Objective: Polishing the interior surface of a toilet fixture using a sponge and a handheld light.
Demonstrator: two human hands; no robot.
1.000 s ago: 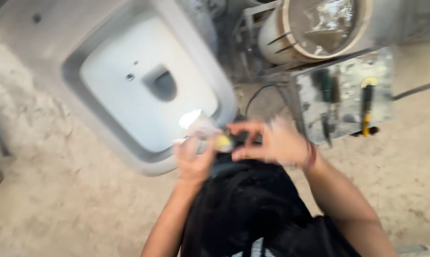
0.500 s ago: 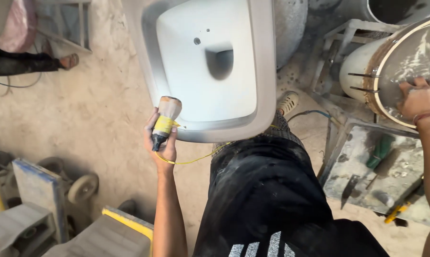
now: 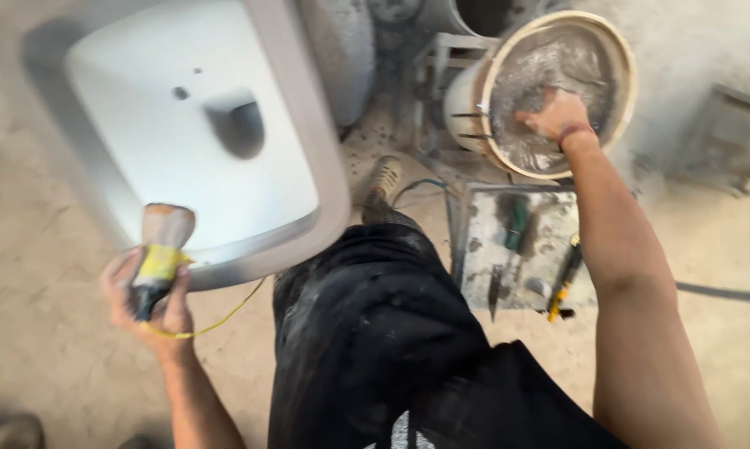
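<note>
Held upright in the left hand [image 3: 154, 303]: a brush-like tool [image 3: 160, 254] with yellow-taped handle and pale worn head, fingers wrapped round it, a yellow cord trailing below, just off the near rim of the white ceramic basin [image 3: 300, 179]. Right hand [image 3: 558, 116] down in the round bucket [image 3: 620, 83] of murky liquid (fingers blurred, grip impossible to tell). Judged as a wetting or rinsing step; next, probably, bringing wet hand and tool together at the basin. Nearby, a spattered tool tray [image 3: 474, 249].

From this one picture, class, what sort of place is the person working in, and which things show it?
Probably a ceramics or sanitaryware workshop. A white unfixed basin stands on a dusty floor, a bucket holds grey liquid, and hand tools lie on a spattered tray.
</note>
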